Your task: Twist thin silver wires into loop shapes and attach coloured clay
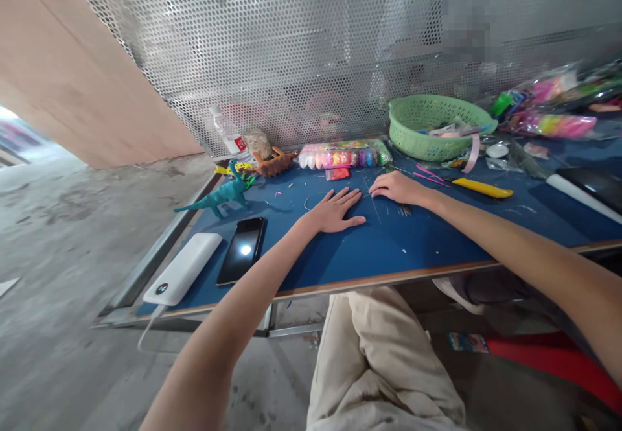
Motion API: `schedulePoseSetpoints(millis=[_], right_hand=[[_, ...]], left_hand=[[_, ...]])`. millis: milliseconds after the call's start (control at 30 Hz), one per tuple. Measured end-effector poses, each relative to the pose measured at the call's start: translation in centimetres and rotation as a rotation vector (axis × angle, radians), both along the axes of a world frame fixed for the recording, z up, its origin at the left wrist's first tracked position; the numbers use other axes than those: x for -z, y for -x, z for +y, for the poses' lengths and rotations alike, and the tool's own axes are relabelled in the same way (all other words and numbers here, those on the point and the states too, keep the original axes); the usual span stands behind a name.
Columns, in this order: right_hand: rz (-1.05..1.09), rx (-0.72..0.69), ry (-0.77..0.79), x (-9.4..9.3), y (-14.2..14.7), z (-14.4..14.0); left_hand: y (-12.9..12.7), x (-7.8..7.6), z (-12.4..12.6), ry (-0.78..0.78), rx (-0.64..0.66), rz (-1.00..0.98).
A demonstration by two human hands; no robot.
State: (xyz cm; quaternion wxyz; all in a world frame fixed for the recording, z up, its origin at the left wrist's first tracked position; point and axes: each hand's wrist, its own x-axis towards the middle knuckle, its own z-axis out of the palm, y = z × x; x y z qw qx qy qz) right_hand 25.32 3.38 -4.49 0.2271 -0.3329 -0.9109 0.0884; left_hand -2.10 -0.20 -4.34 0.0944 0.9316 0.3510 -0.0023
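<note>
My left hand lies flat on the blue tabletop, palm down with its fingers spread and nothing held. Just to its right, my right hand rests on the same surface. Its fingers are bent together, tips down on the table; whatever may be under them is too small to make out. Several thin dark sticks lie beneath the right wrist. Beyond the hands sit a small red packet and a clear pack of colourful modelling clay. Pink plastic strips and a yellow utility knife are right of my right hand.
A green basket stands at the back, before a perforated metal screen. On the left are a teal dinosaur, a brown dinosaur, a bottle, a phone and a white power bank. Bagged supplies fill the far right.
</note>
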Motion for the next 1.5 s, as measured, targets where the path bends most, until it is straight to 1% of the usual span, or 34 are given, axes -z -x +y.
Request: schedulePoseSetpoints(millis=[200,467,700,933,1100,1267,1333,1400,1500], right_hand=[[-0.027,0.046,0.017,-0.4,0.3,-0.2],[-0.016,0.098,0.02,-0.3,0.5,-0.3],[-0.072,0.08,0.013,-0.3,0.0,-0.2],[-0.052,0.081,-0.059,0.1,-0.1,0.1],[-0.055,0.022,0.004,0.0,-1.0,0.8],[-0.062,0.076,0.043,-0.2,-1.2,0.8],[-0.027,0.124,0.104,-0.6,-0.9,0.7],[0.044,0.175,0.159,-1.4,-0.8,0.9],[0.129,0.203,0.197,-2.9,-0.6,1.4]], left_hand=[[0.0,0.1,0.0,-0.005,0.001,-0.007],[0.1,0.0,-0.1,0.008,-0.004,-0.025],[0.0,0.3,0.0,0.001,-0.024,-0.039],[0.0,0.2,0.0,-0.001,-0.029,-0.03],[0.0,0.1,-0.2,-0.005,-0.026,-0.027],[0.0,0.2,-0.5,-0.011,-0.019,-0.048],[0.0,0.0,-0.4,-0.003,-0.016,-0.093],[0.4,-0.6,0.0,-0.021,-0.039,-0.204],[2.0,-1.6,1.1,-0.148,-0.146,-0.455]])
